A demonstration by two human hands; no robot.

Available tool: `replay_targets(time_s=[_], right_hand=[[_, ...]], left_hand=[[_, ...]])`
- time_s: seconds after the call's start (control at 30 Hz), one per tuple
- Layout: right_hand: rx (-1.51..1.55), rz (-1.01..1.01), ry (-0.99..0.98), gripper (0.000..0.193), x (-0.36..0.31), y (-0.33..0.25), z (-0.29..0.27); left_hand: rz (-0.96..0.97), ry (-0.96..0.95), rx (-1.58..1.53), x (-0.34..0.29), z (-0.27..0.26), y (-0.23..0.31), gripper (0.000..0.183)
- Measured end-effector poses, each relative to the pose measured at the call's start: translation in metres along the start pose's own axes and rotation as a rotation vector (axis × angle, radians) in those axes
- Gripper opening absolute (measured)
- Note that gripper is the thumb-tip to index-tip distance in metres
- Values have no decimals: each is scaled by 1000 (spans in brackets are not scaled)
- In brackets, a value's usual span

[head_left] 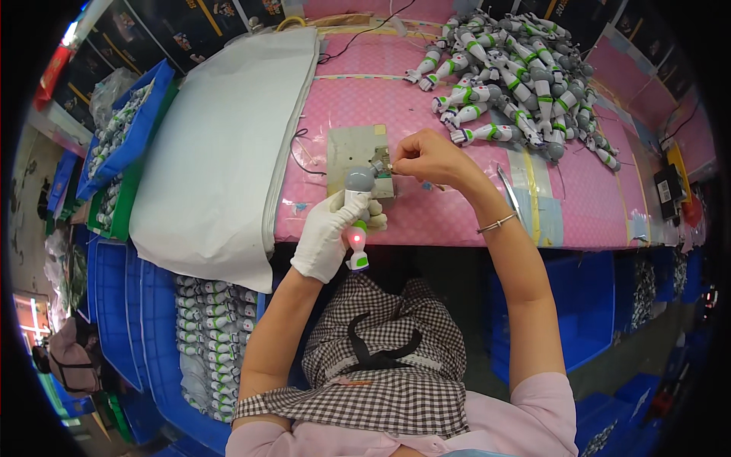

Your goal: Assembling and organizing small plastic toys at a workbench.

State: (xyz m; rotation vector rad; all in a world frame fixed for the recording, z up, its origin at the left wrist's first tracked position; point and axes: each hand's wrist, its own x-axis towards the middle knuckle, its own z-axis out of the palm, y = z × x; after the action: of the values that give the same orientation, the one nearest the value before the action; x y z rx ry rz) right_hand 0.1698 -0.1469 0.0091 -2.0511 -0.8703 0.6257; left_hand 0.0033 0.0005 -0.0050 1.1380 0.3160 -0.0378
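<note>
My left hand, in a white glove, is wrapped round a toy arm in white, grey and green. Its grey rounded end points away from me, and a red light glows near its lower end. Just beyond that end, a flat metal fixture with a small greenish board lies on the bench. My bare right hand is closed in a pinch at the right edge of the board. Whatever sits between those fingertips is too small or hidden to make out.
A large heap of similar toy arms covers the far right of the pink bench. Tweezers lie near my right forearm. White sheeting covers the left side. Blue bins with more toy arms stand at left.
</note>
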Motion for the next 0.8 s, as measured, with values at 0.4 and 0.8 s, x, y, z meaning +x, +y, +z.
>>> replay_targets(time_s=[0.4, 0.8], right_hand=[[847, 76, 668, 24, -42, 38, -8], [-1266, -401, 813, 30, -16, 153, -111]], left_hand=[[-315, 10, 473, -63, -40, 36, 43], [-77, 1632, 550, -265, -382, -92, 20]])
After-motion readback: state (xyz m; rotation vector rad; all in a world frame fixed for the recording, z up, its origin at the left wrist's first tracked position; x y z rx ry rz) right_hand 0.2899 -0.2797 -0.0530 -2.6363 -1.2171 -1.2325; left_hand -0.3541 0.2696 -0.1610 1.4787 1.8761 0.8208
